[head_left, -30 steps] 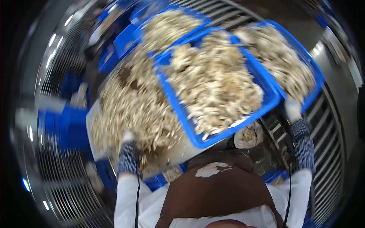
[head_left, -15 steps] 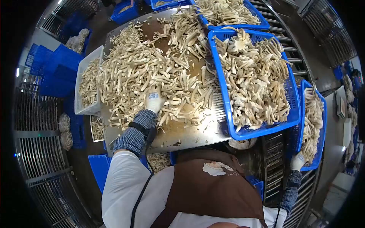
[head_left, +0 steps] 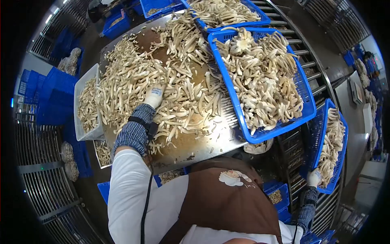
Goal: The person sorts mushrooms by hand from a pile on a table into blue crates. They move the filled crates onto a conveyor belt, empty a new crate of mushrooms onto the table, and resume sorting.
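Left hand (head_left: pixel 154 96), in a white glove w/ blue print, is down in the loose mushrooms (head_left: pixel 122 81), long-stemmed ones heaped over most of the metal surface (head_left: pixel 227 142). Fingers are half lost in the stems, so can't make out if that grip has any or is just resting there tbh.

Right hand (head_left: pixel 314 178) is way out to the other side, at the near corner of the outer blue basket (head_left: pixel 316 138). Grip looks closed on the rim there, tho the fingertips are mostly hidden. That basket has mushrooms piled toward its far side and sits by the roller conveyor (head_left: pixel 314 76), apart from the surface.

Step rn imo: steadying or handling the outer basket w/ the right while the left is in the pile. Any move of that basket prob calls for a firm hold on the rim + keeping it level, bc the load is lopsided. For the left, fingers would need to close round a bunch w/o snapping stems.

Also around: big blue basket (head_left: pixel 283 128) full of mushroom clumps (head_left: pixel 266 81) overlapping the surface's right side, far blue basket (head_left: pixel 239 26) just past it, and white tub (head_left: pixel 91 134) of loose ones at the left edge.
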The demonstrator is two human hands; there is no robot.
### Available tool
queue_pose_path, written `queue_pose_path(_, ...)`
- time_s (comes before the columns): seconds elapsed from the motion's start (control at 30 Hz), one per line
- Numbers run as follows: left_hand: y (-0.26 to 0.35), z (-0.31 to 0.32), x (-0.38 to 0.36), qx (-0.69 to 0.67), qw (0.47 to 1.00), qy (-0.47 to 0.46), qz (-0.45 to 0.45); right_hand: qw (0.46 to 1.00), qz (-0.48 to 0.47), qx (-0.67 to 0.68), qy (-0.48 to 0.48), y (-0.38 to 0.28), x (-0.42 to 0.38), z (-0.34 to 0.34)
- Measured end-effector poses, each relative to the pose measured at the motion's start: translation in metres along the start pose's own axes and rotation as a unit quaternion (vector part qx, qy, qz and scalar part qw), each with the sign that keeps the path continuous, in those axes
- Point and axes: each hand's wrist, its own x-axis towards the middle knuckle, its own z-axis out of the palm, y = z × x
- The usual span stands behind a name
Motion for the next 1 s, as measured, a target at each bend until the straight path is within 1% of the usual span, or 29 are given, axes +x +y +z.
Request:
queue_pose_path(0.03, -0.008, 0.015, 0.011, 0.030, 0.999, -0.003, -0.029, 0.999, 0.000, -0.018, 0.026, 0.000, -0.002, 0.004)
queue_pose_path(0.07, -0.005, 0.007, 0.010, 0.032, 0.999, -0.004, -0.026, 1.000, 0.002, -0.017, 0.023, 0.000, -0.005, 0.005)
queue_pose_path(0.13, -0.002, -0.012, -0.002, -0.043, 0.992, -0.030, -0.112, 0.999, -0.011, -0.008, 0.031, -0.003, -0.009, 0.003)
queue_pose_path(0.17, -0.002, -0.026, -0.011, -0.003, 0.996, 0.005, -0.091, 1.000, -0.011, -0.006, 0.027, -0.006, -0.009, 0.000)
queue_pose_path(0.2, -0.018, -0.013, -0.007, 0.000, 0.996, 0.002, -0.089, 1.000, -0.006, 0.007, 0.014, -0.008, -0.009, -0.003)
queue_pose_path(0.27, -0.052, 0.021, 0.000, -0.026, 0.988, -0.004, -0.149, 1.000, 0.000, 0.019, -0.003, -0.012, -0.012, -0.010)
queue_pose_path(0.3, -0.052, 0.019, 0.002, -0.107, 0.967, 0.051, -0.226, 1.000, -0.006, 0.017, -0.005, -0.012, -0.012, -0.012)
queue_pose_path(0.33, -0.055, 0.019, 0.004, -0.090, 0.968, 0.098, -0.211, 1.000, -0.012, 0.015, -0.006, -0.012, -0.013, -0.014)
queue_pose_path(0.4, -0.047, 0.008, 0.014, -0.046, 0.976, 0.140, -0.161, 1.000, -0.020, 0.002, 0.009, -0.010, -0.013, -0.010)
queue_pose_path(0.43, -0.042, 0.004, 0.021, -0.047, 0.976, 0.139, -0.159, 0.999, -0.031, -0.010, 0.026, -0.009, -0.014, -0.008)
queue_pose_path(0.5, -0.022, -0.014, 0.037, -0.073, 0.967, 0.044, -0.238, 1.000, -0.019, 0.006, 0.006, -0.009, -0.014, -0.009)
queue_pose_path(0.53, -0.024, -0.008, 0.046, -0.061, 0.968, 0.009, -0.245, 1.000, -0.009, 0.023, -0.011, -0.008, -0.014, -0.009)
queue_pose_path(0.57, -0.012, -0.021, 0.047, -0.062, 0.967, -0.004, -0.246, 1.000, -0.016, 0.017, 0.007, -0.008, -0.017, -0.010)
queue_pose_path(0.63, 0.009, -0.047, 0.052, -0.064, 0.967, -0.015, -0.245, 1.000, -0.016, 0.009, 0.013, -0.009, -0.019, -0.014)
queue_pose_path(0.7, 0.017, -0.057, 0.058, -0.036, 0.988, -0.020, -0.149, 1.000, -0.016, 0.004, 0.018, -0.011, -0.022, -0.013)
queue_pose_path(0.73, 0.023, -0.059, 0.064, -0.033, 0.988, -0.020, -0.146, 0.999, -0.027, -0.010, 0.045, -0.012, -0.025, -0.012)
queue_pose_path(0.77, 0.030, -0.058, 0.073, -0.033, 0.994, -0.037, -0.094, 0.996, -0.038, -0.024, 0.073, -0.011, -0.027, -0.011)
queue_pose_path(0.8, 0.038, -0.053, 0.080, -0.032, 0.997, -0.054, -0.040, 0.997, -0.036, -0.021, 0.071, -0.011, -0.027, -0.009)
queue_pose_path(0.83, 0.050, -0.044, 0.078, 0.019, 1.000, 0.004, -0.003, 0.997, -0.036, -0.026, 0.069, -0.010, -0.025, -0.008)
queue_pose_path(0.87, 0.062, -0.039, 0.078, 0.060, 0.998, 0.019, 0.013, 0.997, -0.035, -0.029, 0.067, -0.009, -0.025, -0.004)
queue_pose_path(0.9, 0.057, -0.012, 0.084, 0.092, 0.995, 0.033, 0.008, 0.995, -0.043, -0.017, 0.093, -0.008, -0.025, -0.001)
queue_pose_path(0.93, 0.046, 0.029, 0.101, 0.124, 0.991, 0.050, 0.014, 0.993, -0.057, 0.004, 0.101, -0.006, -0.026, 0.005)
queue_pose_path(0.97, 0.022, 0.073, 0.122, 0.142, 0.989, 0.042, 0.028, 0.993, -0.035, 0.094, 0.055, -0.008, -0.023, 0.001)
queue_pose_path(1.0, 0.019, 0.087, 0.122, 0.218, 0.960, 0.160, 0.069, 0.989, -0.031, 0.135, 0.045, -0.014, -0.024, -0.012)
